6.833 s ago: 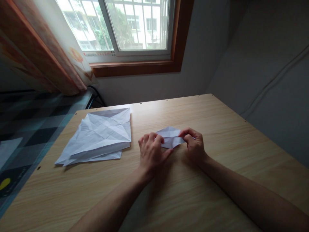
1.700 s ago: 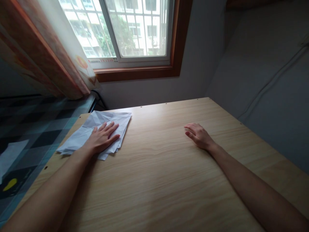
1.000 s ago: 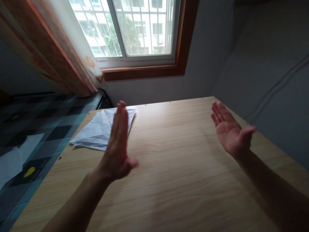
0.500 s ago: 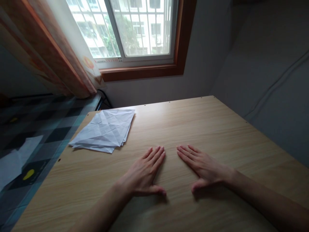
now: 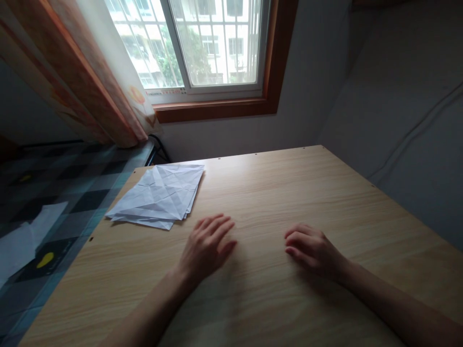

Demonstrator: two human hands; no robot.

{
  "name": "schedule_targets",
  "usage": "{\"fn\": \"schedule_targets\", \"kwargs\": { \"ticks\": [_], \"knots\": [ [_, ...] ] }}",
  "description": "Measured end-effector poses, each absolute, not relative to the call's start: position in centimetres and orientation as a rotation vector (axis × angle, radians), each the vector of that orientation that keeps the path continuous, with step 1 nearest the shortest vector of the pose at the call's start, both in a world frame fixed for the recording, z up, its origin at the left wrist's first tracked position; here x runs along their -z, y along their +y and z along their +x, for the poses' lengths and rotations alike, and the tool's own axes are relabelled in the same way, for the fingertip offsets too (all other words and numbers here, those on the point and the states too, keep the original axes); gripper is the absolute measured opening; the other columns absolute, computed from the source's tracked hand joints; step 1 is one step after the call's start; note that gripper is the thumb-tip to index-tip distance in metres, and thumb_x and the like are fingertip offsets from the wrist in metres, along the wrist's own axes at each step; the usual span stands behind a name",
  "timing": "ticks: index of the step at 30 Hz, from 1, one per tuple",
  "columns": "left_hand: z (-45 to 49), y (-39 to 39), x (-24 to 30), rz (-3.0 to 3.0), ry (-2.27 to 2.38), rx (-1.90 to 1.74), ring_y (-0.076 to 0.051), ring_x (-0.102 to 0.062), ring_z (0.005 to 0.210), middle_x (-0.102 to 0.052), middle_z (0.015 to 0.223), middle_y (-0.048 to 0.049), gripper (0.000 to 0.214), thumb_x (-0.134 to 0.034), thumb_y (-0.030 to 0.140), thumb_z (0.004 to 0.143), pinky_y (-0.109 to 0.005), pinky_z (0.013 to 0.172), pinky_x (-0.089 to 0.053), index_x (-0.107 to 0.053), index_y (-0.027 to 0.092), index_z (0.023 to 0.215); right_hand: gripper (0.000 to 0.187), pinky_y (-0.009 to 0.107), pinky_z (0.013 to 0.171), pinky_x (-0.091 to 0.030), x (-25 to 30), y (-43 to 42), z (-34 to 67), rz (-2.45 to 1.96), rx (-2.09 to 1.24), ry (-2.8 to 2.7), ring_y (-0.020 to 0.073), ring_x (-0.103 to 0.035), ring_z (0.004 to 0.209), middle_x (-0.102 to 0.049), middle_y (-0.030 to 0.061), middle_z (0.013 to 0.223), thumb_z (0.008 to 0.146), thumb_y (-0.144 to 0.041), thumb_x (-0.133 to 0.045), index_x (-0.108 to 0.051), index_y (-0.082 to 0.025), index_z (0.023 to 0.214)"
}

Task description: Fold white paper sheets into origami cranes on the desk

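My left hand (image 5: pixel 206 246) is just above the wooden tabletop (image 5: pixel 275 193), palm down, fingers loosely bent and thumb apart from them. It holds nothing. Closest to it, up and to the left, lies a pile of creased white paper sheets (image 5: pixel 162 193), which it does not touch. Across a gap, my right hand (image 5: pixel 313 250) hovers at or just over the wood, fingers curled and thumb a little below them. Nothing shows in its grasp, though the palm is hidden.
On the left, a bed with a checked cover (image 5: pixel 87 197) adjoins the table and bears loose white paper (image 5: pixel 18 250). Behind are a patterned curtain (image 5: pixel 97 82) and a barred window (image 5: pixel 220 53). A cable (image 5: pixel 415 127) runs along the right wall.
Both hands have come up from lying flat on the table and moved apart, the left one leftward, the right one rightward. Their fingers have bent. The paper pile has stayed in place.
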State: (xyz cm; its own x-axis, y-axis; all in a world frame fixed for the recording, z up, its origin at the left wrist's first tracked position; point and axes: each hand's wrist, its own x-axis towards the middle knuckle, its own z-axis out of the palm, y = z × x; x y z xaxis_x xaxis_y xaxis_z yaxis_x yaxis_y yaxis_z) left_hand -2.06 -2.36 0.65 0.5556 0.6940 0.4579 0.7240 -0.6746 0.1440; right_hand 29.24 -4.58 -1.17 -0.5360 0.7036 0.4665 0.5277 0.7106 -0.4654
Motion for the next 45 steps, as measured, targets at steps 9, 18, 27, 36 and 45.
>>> {"fn": "schedule_targets", "kwargs": {
  "ticks": [9,18,27,36,45],
  "knots": [
    [-9.3,2.5,-1.4,-2.017,-2.198,0.161,-0.046,-0.035,0.135,-0.038,0.148,-0.0238,0.079,-0.043,0.065,0.085,-0.059,0.105,-0.031,-0.043,0.009,0.140,0.017,0.026,0.057,-0.045,1.2,-4.6,29.1,-0.858,-0.288,-2.294,0.0147,-0.056,0.061,-0.061,0.0036,0.069,0.091,-0.024,-0.051,-0.057,-0.020,0.075],
    [-10.5,1.9,-1.6,-2.181,-1.915,-0.001,-0.034,-0.064,0.102,-0.067,0.113,-0.0193,0.052,-0.028,0.044,0.093,-0.042,0.077,-0.049,-0.064,0.011,0.110,0.015,0.027,0.059,-0.047,1.2,-4.6,29.3,-0.863,-0.307,-2.301,0.0155,-0.058,0.064,-0.063,0.0044,0.071,0.092,-0.022,-0.051,-0.059,-0.020,0.079],
    [-8.9,0.8,-4.4,-1.987,-1.537,0.250,-0.024,-0.066,0.068,-0.070,0.074,-0.0074,0.030,-0.038,0.024,0.094,-0.032,0.055,-0.038,-0.064,0.018,0.080,0.011,0.027,0.059,-0.047,0.9,-4.7,28.5,-0.807,-0.270,-2.260,0.0157,-0.059,0.064,-0.064,0.0041,0.072,0.090,-0.019,-0.054,-0.060,-0.021,0.080],
    [1.1,-2.9,-2.4,-2.496,-0.604,0.556,-0.014,-0.061,0.062,-0.068,0.074,-0.0041,0.018,-0.046,0.012,0.092,-0.026,0.054,-0.045,-0.063,0.016,0.087,0.012,0.034,0.072,-0.053,-1.0,-4.5,28.2,-0.896,-0.138,-1.974,0.0209,-0.063,0.082,-0.066,0.0066,0.088,0.087,-0.015,-0.058,-0.062,-0.023,0.095],
    [2.1,-0.8,-0.8,-2.659,-1.200,0.744,-0.033,-0.057,0.116,-0.065,0.120,-0.0181,0.061,-0.040,0.063,0.090,-0.046,0.093,-0.046,-0.061,0.012,0.114,0.095,0.052,0.109,-0.037,-1.6,-0.6,26.8,-0.775,-0.153,-2.393,0.0345,-0.039,0.135,-0.044,0.0227,0.143,0.079,-0.072,-0.054,-0.028,-0.012,0.148]
  ]
}}
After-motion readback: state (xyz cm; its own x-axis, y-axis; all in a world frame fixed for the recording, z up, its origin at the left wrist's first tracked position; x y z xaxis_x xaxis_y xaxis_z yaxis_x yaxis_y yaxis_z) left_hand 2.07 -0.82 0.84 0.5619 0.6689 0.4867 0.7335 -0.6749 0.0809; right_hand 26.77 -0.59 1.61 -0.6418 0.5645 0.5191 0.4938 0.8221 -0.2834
